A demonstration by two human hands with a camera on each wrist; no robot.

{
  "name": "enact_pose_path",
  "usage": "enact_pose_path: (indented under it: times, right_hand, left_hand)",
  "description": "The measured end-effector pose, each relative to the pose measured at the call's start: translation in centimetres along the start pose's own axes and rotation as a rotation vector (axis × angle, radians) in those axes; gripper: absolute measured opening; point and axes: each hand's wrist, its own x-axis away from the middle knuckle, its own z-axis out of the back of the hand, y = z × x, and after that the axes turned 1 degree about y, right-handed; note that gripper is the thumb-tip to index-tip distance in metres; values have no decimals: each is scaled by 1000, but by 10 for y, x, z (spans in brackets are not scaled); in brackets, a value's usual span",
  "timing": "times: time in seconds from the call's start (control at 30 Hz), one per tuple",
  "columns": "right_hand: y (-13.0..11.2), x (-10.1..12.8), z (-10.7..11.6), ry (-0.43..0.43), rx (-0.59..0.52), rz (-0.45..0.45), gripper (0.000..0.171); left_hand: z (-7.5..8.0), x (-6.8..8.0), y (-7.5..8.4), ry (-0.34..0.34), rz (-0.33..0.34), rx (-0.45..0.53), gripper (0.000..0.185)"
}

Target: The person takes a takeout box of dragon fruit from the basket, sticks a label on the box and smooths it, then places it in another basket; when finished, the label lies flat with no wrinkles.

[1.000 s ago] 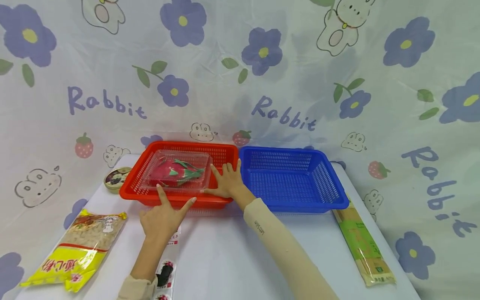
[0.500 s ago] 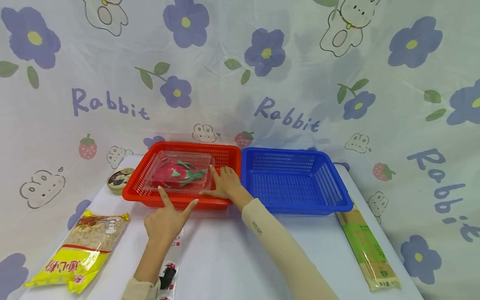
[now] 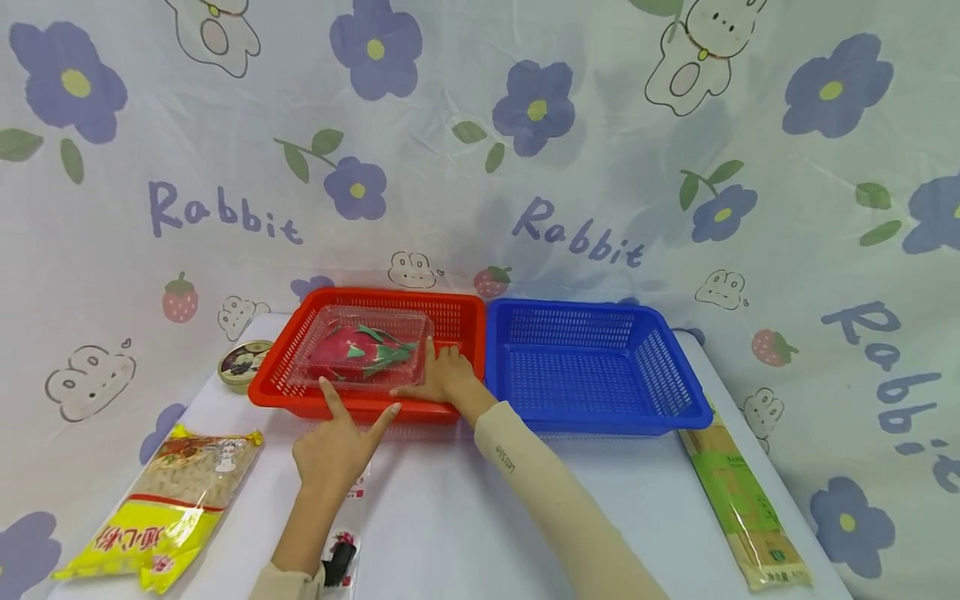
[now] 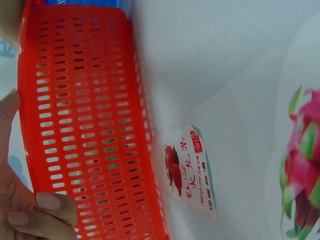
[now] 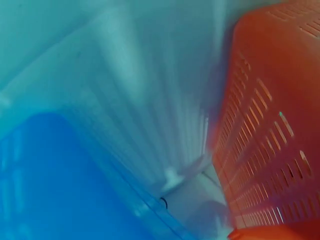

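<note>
A pink dragon fruit [image 3: 341,346] with green tips lies inside a clear plastic box [image 3: 423,325], which sits in the red basket [image 3: 405,294]. My left hand [image 3: 330,450] is at the basket's front rim, index finger and thumb extended and the other fingers curled. Its index tip is right by the box's front edge. In the left wrist view, its fingertips [image 4: 48,201] show at the slotted wall. My right hand [image 3: 448,379] reaches over the front rim to the box's right front corner, thumb along the front and index finger at the right side.
A blue basket [image 3: 585,303] stands right beside the red one. On the table lie a yellow macaroni bag [image 3: 161,508] at left and a long green-and-tan packet [image 3: 738,492] at right. A round tin [image 3: 236,367] is behind left; a dragon-fruit-printed strip [image 4: 190,170] lies in front.
My right hand has drawn slightly left and toward me, its fingers less spread than before. The left hand and box hold their places against the basket; the whole view has shifted slightly.
</note>
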Motion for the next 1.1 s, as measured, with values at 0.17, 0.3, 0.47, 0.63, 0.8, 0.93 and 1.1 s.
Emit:
enact_pose_path:
  times: [0.17, 0.3, 0.47, 0.63, 0.8, 0.93, 1.1]
  right_hand:
    - [-1, -1, -5, -22, -66, -17, 122]
    - [-1, -5, -9, -20, -89, -12, 123]
    - [-2, -6, -9, -42, -154, -21, 123]
    - [-3, -6, -9, -76, -222, -45, 121]
    - [-4, -5, -8, -115, -293, -63, 120]
    - [-4, -4, -8, -147, -323, -81, 122]
    - [-4, -5, -8, -171, -349, -81, 124]
  left_hand:
    - [-3, 0, -1, 6, 3, 4, 128]
    - [-3, 0, 0, 13, -1, 5, 127]
    - [-3, -1, 1, 14, 3, 11, 126]
    - [-4, -1, 1, 18, 12, 23, 126]
    - [-5, -1, 0, 19, 12, 20, 127]
    - [-5, 0, 0, 8, 11, 29, 127]
    - [-4, 1, 0, 0, 11, 41, 128]
